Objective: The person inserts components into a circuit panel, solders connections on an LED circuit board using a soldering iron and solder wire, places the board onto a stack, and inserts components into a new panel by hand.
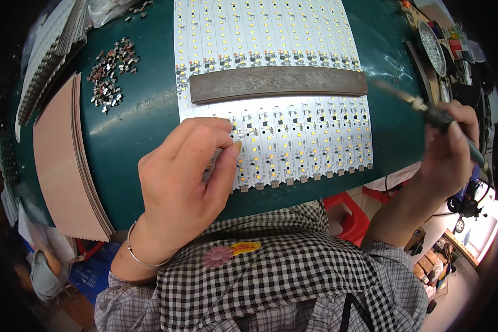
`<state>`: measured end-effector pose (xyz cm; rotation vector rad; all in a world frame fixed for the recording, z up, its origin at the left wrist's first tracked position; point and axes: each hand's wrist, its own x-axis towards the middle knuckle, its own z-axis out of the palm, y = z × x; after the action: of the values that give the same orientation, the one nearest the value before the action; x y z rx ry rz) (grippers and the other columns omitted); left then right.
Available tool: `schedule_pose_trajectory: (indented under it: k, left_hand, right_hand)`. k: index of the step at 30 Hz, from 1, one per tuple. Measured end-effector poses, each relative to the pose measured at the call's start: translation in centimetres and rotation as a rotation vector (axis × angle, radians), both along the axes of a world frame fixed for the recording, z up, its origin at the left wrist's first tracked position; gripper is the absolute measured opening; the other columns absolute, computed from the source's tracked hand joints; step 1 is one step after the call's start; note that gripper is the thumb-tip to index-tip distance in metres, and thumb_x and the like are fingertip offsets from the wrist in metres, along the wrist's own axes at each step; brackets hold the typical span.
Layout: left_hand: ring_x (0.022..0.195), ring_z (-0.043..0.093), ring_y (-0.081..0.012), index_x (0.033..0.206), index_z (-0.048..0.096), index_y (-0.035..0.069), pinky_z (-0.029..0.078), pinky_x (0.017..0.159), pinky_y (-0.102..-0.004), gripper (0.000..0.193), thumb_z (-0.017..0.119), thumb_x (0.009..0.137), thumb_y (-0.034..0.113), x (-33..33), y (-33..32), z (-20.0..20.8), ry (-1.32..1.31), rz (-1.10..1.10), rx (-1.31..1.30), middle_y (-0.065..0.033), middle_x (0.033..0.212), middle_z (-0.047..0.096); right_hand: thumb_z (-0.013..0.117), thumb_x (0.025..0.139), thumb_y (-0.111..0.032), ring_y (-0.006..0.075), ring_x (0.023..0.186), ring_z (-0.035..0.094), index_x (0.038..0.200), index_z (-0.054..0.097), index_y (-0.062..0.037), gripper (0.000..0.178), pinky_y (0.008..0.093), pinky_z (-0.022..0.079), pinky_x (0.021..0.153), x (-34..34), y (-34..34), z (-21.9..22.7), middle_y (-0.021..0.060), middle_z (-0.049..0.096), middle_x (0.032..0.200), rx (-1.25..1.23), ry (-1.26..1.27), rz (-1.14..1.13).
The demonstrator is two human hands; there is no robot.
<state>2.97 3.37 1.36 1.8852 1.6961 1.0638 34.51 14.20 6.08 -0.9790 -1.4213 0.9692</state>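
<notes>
My left hand [188,166] is closed in a pinch over the lower part of a white LED circuit board panel [315,133]. Between its thumb and forefinger a tiny, thin metallic piece [242,136] sticks out; its exact kind is too small to tell. My right hand [451,146] is wrapped round a soldering iron [438,117] at the right, its tip end pointing left and smeared by motion. A dark grey flat bar [276,84] lies across the panel. Several small metal connectors [288,181] line the panel's near edge.
On the green table [149,133], a pile of small metal connectors [113,72] lies at the left. Stacked copper-coloured boards [66,160] and more white panels [52,50] stand farther left. At the far right is a round metal dish [431,48]. A red stool [346,216] is below the table edge.
</notes>
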Motion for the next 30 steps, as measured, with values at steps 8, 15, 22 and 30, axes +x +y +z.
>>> schedule_pose_trajectory:
  k: [8,15,22,30]
  left_hand:
    - [0.048,0.044,-0.0054,0.082,0.062,0.002,0.036,0.044,-0.0217,0.014,0.071,0.077,-0.007,0.1,-0.1,-0.7,0.053,-0.031,-0.012,-0.009,0.093,0.073]
    - [0.051,0.052,-0.0096,0.082,0.062,0.002,0.039,0.045,-0.0231,0.014,0.071,0.076,-0.008,0.2,0.2,-0.6,0.048,-0.03,-0.008,-0.0094,0.091,0.072]
    - [0.062,0.063,-0.0175,0.081,0.061,0.002,0.047,0.052,-0.0263,0.016,0.071,0.074,-0.009,0.0,0.4,-0.7,0.11,-0.051,0.004,-0.0096,0.087,0.07]
    - [0.068,0.066,-0.0224,0.081,0.061,0.002,0.052,0.058,-0.0279,0.018,0.072,0.072,-0.009,0.1,0.4,-0.9,0.129,-0.058,0.024,-0.0099,0.086,0.069]
  right_hand:
    - [0.073,0.074,-0.016,0.0124,0.065,0.051,0.09,0.062,0.0035,0.028,0.0216,0.035,0.055,-7.2,0.3,-1.6,0.0094,0.056,0.076,-0.178,-0.258,0.447]
    - [0.076,0.069,-0.015,0.0113,0.069,0.051,0.087,0.066,0.001,0.026,0.0239,0.036,0.063,-8.1,0.7,-1.6,0.0045,0.059,0.078,-0.313,-0.338,0.469]
    - [0.078,0.068,-0.017,0.0121,0.07,0.052,0.087,0.067,0.0008,0.028,0.0247,0.036,0.063,-8.1,1.3,-1.8,0.005,0.059,0.078,-0.339,-0.346,0.521]
    - [0.08,0.068,-0.02,0.0143,0.071,0.053,0.085,0.067,0.0008,0.03,0.0267,0.037,0.064,-8.1,2.1,-2.0,0.0052,0.059,0.077,-0.231,-0.368,0.612]
